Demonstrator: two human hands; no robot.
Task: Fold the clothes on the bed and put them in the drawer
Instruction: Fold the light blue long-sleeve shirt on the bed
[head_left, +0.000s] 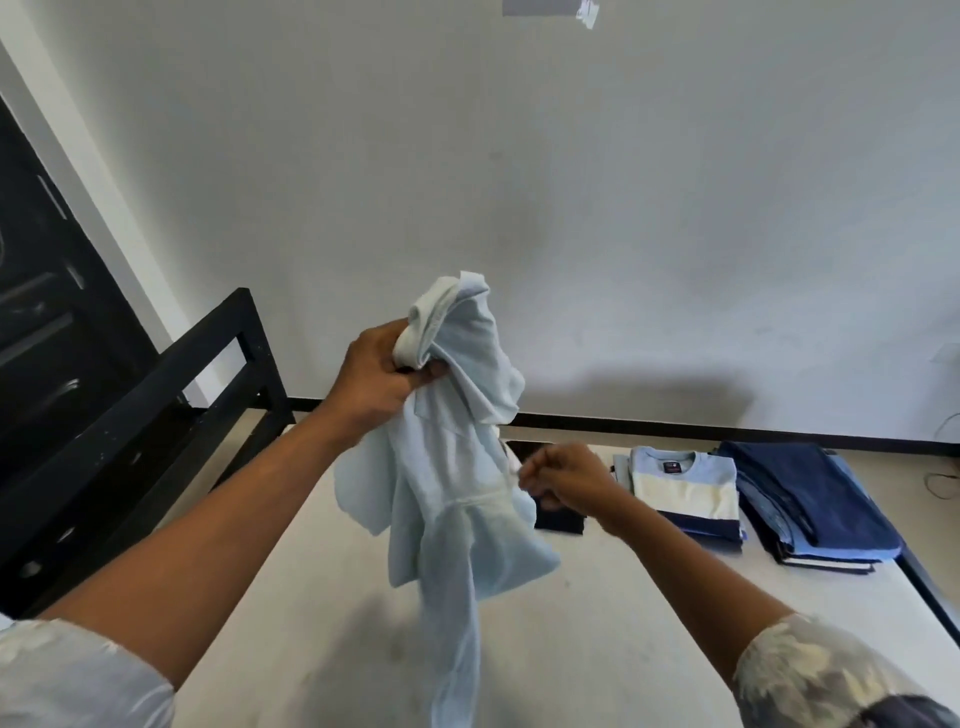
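A pale blue shirt (457, 499) hangs crumpled in the air above the bed (623, 613). My left hand (382, 374) grips its bunched top, held high. Lower and to the right, my right hand (566, 475) pinches an edge of the same shirt with curled fingers. The shirt's lower part dangles toward the mattress and casts a shadow there.
Folded clothes lie at the bed's far right: a striped blue and cream T-shirt (685, 488) on a small stack, and a pile of dark blue jeans (810, 499). A dark folded item (558, 517) sits behind the shirt. The black bed frame (208, 364) rises at left.
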